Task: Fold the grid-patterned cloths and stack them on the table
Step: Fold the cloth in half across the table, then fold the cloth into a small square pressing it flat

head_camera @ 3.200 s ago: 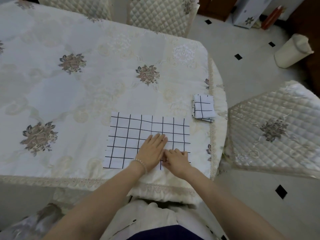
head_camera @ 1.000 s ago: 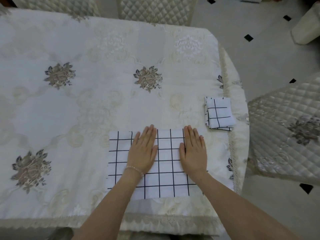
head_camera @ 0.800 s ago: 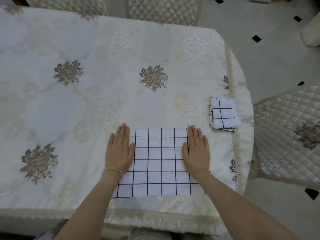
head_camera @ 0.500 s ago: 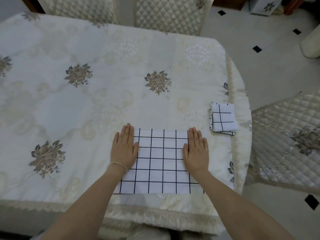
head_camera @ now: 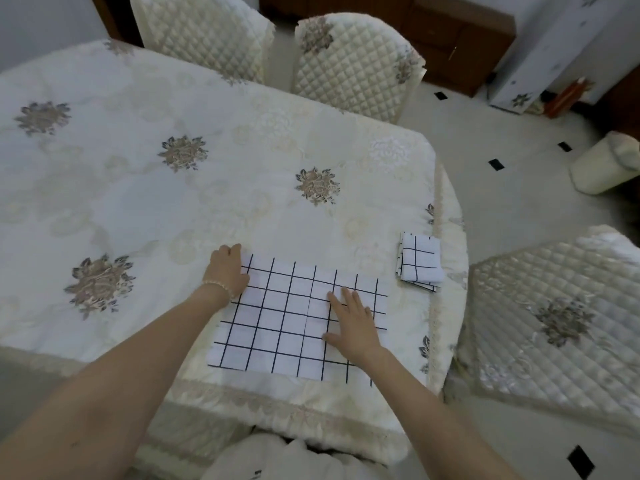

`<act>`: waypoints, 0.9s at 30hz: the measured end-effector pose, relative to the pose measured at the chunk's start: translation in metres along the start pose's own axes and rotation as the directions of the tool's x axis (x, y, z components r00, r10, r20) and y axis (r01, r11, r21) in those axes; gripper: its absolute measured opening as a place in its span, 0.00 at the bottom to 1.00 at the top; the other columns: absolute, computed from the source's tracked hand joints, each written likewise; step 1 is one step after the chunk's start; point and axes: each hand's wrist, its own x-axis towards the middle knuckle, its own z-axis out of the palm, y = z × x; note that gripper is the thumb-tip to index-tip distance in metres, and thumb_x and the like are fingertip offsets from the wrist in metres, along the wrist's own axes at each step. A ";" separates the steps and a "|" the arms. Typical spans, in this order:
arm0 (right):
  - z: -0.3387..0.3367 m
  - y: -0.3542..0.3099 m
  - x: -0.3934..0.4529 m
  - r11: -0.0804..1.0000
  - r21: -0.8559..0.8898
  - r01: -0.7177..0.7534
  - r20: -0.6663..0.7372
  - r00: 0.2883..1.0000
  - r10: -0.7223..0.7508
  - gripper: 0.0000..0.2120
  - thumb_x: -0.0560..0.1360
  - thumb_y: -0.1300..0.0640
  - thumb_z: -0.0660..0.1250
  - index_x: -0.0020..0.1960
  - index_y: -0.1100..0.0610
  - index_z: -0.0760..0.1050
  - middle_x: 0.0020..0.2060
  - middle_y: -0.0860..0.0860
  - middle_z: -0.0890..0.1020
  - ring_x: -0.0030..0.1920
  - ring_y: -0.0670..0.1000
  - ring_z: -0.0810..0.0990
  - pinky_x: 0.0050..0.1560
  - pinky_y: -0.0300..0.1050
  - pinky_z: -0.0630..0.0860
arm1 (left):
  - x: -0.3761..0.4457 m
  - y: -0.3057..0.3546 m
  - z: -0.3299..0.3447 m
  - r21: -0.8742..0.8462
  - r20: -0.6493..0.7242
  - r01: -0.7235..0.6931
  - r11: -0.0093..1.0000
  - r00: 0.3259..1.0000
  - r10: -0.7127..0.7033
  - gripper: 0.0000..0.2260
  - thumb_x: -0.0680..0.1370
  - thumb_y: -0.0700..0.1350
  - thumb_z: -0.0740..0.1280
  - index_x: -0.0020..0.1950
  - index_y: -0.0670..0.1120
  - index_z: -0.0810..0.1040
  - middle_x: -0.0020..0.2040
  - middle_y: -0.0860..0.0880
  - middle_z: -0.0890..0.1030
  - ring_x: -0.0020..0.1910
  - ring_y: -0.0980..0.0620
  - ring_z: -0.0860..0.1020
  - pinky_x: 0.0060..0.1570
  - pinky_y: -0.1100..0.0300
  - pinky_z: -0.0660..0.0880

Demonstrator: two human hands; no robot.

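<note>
I count two grid cloths: one spread flat (head_camera: 298, 317), one folded (head_camera: 419, 261) near the table (head_camera: 138, 202) edge. Versus 0.5 s ago, my left hand (head_camera: 227, 271) now curls at the far-left corner, apparently pinching it; my right hand (head_camera: 353, 323) stays flat, fingers spread, pressing.

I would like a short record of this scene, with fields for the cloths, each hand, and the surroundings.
spread cloth: grid cloth lying flat near the table's front edge
folded cloth: small folded stack by the table's right edge, apart from the spread cloth
left hand: left hand at the spread cloth's far left corner, fingers curled at the edge
right hand: right hand flat on the spread cloth, fingers straight
table: table covered with a floral cloth
chairs: quilted chairs around the table
</note>
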 end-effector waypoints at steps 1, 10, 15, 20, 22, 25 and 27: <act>-0.001 0.000 0.001 1.000 -0.008 -0.005 0.004 1.000 0.005 0.40 0.77 0.45 0.65 0.78 0.47 0.43 0.78 0.51 0.41 0.77 0.54 0.38 0.75 0.56 0.44 | 0.001 0.004 -0.001 -0.095 0.006 0.075 0.993 0.997 -0.075 0.27 0.75 0.43 0.66 0.71 0.38 0.61 0.65 0.37 0.66 0.65 0.39 0.65 0.61 0.51 0.66; -0.006 0.000 0.004 0.994 0.108 -0.021 -0.022 0.999 0.023 0.41 0.73 0.48 0.70 0.78 0.46 0.49 0.78 0.49 0.45 0.77 0.51 0.42 0.75 0.56 0.46 | 0.013 0.008 -0.006 -0.593 0.106 0.254 0.764 0.965 -0.239 0.14 0.70 0.41 0.71 0.53 0.43 0.72 0.51 0.43 0.74 0.50 0.45 0.73 0.46 0.55 0.72; -0.004 0.003 0.001 0.991 0.132 -0.006 -0.040 0.999 0.011 0.41 0.73 0.47 0.71 0.78 0.45 0.50 0.78 0.48 0.46 0.77 0.50 0.42 0.76 0.55 0.47 | -0.009 0.001 -0.010 -0.647 0.146 0.248 0.721 0.968 -0.203 0.22 0.72 0.41 0.73 0.62 0.40 0.68 0.53 0.47 0.70 0.56 0.45 0.72 0.54 0.54 0.69; -0.003 0.004 0.002 0.992 0.122 -0.005 -0.041 0.999 0.010 0.41 0.73 0.46 0.70 0.77 0.44 0.50 0.78 0.47 0.46 0.77 0.50 0.42 0.75 0.55 0.48 | -0.052 -0.022 0.012 -0.418 0.069 0.127 0.899 0.992 -0.108 0.13 0.73 0.42 0.67 0.34 0.46 0.64 0.31 0.49 0.67 0.32 0.49 0.67 0.32 0.57 0.60; -0.003 0.004 0.001 0.993 0.119 0.000 -0.044 0.999 0.006 0.41 0.73 0.45 0.70 0.77 0.44 0.50 0.78 0.47 0.46 0.77 0.50 0.42 0.75 0.55 0.47 | -0.068 -0.021 0.020 -0.406 0.013 0.088 0.910 0.996 -0.090 0.15 0.74 0.42 0.66 0.33 0.46 0.61 0.29 0.49 0.64 0.29 0.51 0.63 0.31 0.58 0.56; -0.005 0.004 -0.001 0.995 0.102 0.007 -0.032 0.999 -0.004 0.40 0.73 0.44 0.69 0.77 0.45 0.50 0.78 0.49 0.46 0.77 0.51 0.42 0.75 0.55 0.47 | -0.078 -0.011 0.017 -0.463 -0.052 0.088 0.882 0.991 -0.126 0.12 0.74 0.41 0.65 0.35 0.44 0.64 0.30 0.47 0.66 0.29 0.51 0.64 0.30 0.58 0.57; -0.008 0.002 -0.003 0.995 0.101 0.025 -0.065 0.998 -0.018 0.38 0.73 0.43 0.68 0.77 0.47 0.53 0.78 0.50 0.48 0.77 0.52 0.45 0.75 0.56 0.47 | -0.080 -0.001 0.008 -0.488 -0.084 0.057 0.871 0.990 -0.112 0.09 0.74 0.41 0.65 0.36 0.41 0.67 0.32 0.46 0.68 0.31 0.51 0.65 0.31 0.59 0.58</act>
